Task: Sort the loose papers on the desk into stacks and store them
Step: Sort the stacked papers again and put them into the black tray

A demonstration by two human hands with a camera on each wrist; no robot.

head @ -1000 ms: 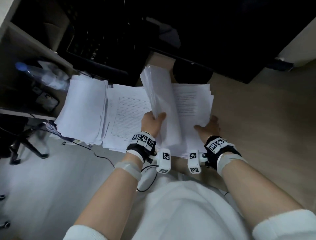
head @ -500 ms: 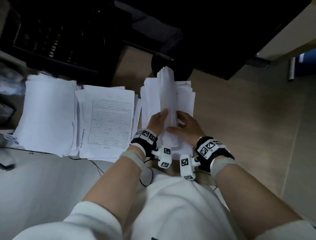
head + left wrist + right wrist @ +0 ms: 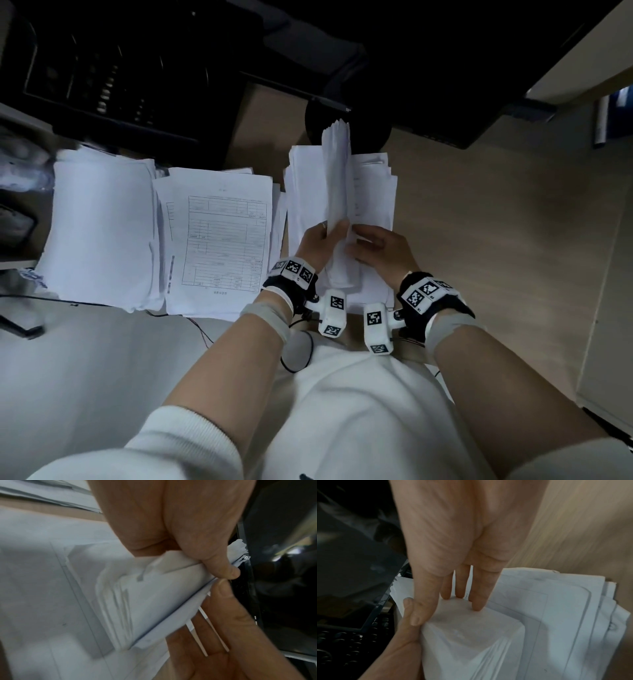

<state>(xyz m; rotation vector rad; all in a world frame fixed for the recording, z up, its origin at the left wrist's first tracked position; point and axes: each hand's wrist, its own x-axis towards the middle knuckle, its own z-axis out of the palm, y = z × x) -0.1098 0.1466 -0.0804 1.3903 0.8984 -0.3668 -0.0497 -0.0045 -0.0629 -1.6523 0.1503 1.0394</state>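
The left hand (image 3: 320, 245) grips the sheaf (image 3: 337, 192) on edge, long axis running away from it; the right hand (image 3: 380, 250) presses flat alongside, released.

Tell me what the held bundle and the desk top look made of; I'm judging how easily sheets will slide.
Held bundle: thin white office paper, matte; the sheets fan and bend at the edges where the left hand grips them. Desk top: pale wood-grain surface, smooth with a low sheen, probably laminate rather than solid wood, though the look leaves that open.
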